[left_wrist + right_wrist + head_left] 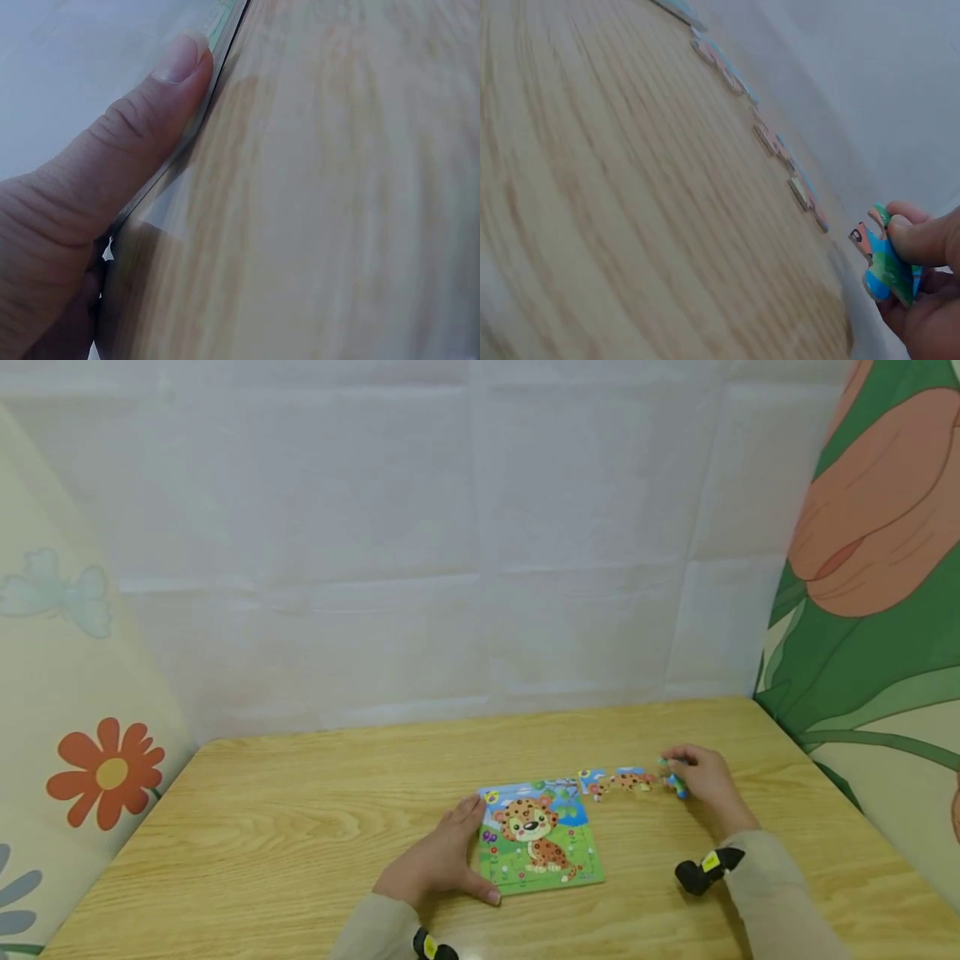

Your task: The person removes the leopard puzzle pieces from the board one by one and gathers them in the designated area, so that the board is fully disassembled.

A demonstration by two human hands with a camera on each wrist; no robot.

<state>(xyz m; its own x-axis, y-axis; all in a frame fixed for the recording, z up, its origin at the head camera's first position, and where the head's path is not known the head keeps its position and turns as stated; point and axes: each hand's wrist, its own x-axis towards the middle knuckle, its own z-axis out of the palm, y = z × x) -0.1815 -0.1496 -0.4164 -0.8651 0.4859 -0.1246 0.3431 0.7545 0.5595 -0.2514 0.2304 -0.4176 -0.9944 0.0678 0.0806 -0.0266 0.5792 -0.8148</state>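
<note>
A square jigsaw puzzle board point(536, 839) printed with a spotted leopard cub lies flat on the table. My left hand point(442, 856) grips its left side, fingers near the far left corner and thumb at the near one. In the left wrist view, the thumb point(139, 120) lies along the board's edge. Off to the board's right, my right hand point(708, 781) pinches blue, green and orange puzzle pieces point(889, 262) between thumb and fingers. Right beside that hand, a row of joined puzzle pieces point(618, 781) extends from the board's far right corner.
The wood-grain table point(300, 827) reaches back to a white cloth point(337, 568). Printed panels stand on both sides, with a red flower point(108, 774) on the left and large pink petals point(885, 510) on the right.
</note>
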